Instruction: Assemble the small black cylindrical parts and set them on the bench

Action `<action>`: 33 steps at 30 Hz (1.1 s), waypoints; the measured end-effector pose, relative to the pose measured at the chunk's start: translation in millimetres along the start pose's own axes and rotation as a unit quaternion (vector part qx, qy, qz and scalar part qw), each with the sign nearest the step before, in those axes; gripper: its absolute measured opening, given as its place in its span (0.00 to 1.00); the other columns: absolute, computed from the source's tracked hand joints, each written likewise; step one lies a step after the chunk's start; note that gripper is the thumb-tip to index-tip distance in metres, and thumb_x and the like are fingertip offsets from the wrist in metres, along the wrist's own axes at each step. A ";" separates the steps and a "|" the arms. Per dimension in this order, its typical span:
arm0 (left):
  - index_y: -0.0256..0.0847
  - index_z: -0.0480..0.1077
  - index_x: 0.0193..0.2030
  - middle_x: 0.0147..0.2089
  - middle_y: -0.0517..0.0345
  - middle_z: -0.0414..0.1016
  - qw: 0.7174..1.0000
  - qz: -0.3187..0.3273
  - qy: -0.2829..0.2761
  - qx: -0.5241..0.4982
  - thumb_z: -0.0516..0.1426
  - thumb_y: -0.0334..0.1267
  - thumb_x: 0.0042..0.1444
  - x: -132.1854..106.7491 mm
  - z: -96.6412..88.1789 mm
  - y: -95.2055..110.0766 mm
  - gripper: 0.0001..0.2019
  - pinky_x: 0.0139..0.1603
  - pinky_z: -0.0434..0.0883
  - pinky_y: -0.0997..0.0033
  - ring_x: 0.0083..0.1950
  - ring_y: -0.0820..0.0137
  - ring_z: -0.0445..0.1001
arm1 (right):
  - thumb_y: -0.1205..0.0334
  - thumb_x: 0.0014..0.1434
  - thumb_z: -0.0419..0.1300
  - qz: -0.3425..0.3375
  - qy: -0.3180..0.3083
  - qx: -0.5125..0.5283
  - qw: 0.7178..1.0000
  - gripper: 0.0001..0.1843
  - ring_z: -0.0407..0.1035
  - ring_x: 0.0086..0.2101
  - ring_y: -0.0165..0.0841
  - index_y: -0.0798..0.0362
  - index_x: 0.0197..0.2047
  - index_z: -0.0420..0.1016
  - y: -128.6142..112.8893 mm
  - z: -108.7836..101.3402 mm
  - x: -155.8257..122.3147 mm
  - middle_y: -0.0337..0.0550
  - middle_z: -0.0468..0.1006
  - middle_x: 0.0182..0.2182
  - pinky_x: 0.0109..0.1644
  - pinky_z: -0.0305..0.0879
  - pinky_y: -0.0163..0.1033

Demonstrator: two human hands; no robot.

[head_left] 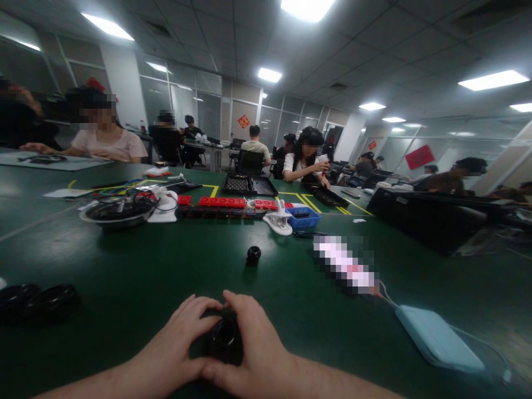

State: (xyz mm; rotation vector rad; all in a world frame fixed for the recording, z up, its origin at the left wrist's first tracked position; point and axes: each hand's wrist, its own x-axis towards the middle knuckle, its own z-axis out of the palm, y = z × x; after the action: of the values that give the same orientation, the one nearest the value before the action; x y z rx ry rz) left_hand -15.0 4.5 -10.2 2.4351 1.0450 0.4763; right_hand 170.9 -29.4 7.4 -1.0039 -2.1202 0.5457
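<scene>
Both of my hands meet at the near edge of the green table. My left hand and my right hand curl around a small black ring-shaped part, fingers closed against its sides. Its round opening faces up between my thumbs. A second small black round part stands alone on the table a little farther out, untouched.
A pale blue flat device with a cable lies at right. Black round lids sit at left. Farther off are a metal bowl with cables, red strips, a blue bin and black trays. Several people sit at the tables.
</scene>
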 end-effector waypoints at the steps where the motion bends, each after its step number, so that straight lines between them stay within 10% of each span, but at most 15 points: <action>1: 0.48 0.71 0.43 0.50 0.53 0.65 1.000 -0.001 0.001 0.000 0.62 0.48 0.44 0.1 0.0 0.2 0.18 0.59 0.48 0.46 0.52 0.56 0.62 | 0.55 0.44 0.63 0.024 -0.011 0.003 1.000 0.39 0.63 0.46 0.43 0.54 0.57 0.53 -1.1 -0.5 0.2 0.52 0.67 0.48 0.50 0.60 0.48; 9: 0.48 0.69 0.47 0.50 0.54 0.65 1.000 0.012 0.014 0.008 0.61 0.43 0.45 -0.9 1.5 -2.5 0.20 0.59 0.49 0.48 0.51 0.57 0.62 | 0.65 0.47 0.54 -0.076 -0.023 0.046 0.996 0.34 0.63 0.46 0.39 0.55 0.59 0.50 -5.0 -7.3 0.9 0.50 0.67 0.49 0.52 0.58 0.44; 17: 0.48 0.71 0.44 0.50 0.54 0.66 1.000 0.005 0.015 0.007 0.61 0.46 0.45 -0.9 3.9 -5.1 0.17 0.60 0.49 0.48 0.52 0.57 0.62 | 0.46 0.43 0.63 -0.025 0.020 0.001 0.999 0.41 0.61 0.48 0.44 0.53 0.56 0.54 0.4 -1.4 0.3 0.52 0.64 0.49 0.51 0.58 0.49; 26: 0.50 0.69 0.48 0.51 0.55 0.65 1.000 0.005 0.009 0.001 0.61 0.42 0.45 -1.1 0.0 -1.9 0.20 0.59 0.51 0.47 0.53 0.55 0.61 | 0.69 0.44 0.55 -0.068 0.000 0.065 0.996 0.37 0.62 0.48 0.38 0.52 0.59 0.50 -4.1 -2.8 0.6 0.48 0.66 0.50 0.52 0.60 0.44; 33: 0.50 0.70 0.47 0.52 0.55 0.64 1.000 0.022 -0.020 0.001 0.60 0.49 0.48 -1.1 -0.9 -6.6 0.18 0.59 0.51 0.48 0.53 0.54 0.60 | 0.52 0.43 0.66 0.012 -0.005 0.011 1.000 0.40 0.62 0.46 0.43 0.54 0.56 0.56 -2.1 -1.1 1.4 0.51 0.66 0.49 0.51 0.60 0.47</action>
State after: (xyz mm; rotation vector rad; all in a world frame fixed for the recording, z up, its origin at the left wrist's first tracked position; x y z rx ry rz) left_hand -20.1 8.0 -13.0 2.4625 0.9779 0.4389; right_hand 170.0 -29.5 10.0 -1.0176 -2.1086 0.5864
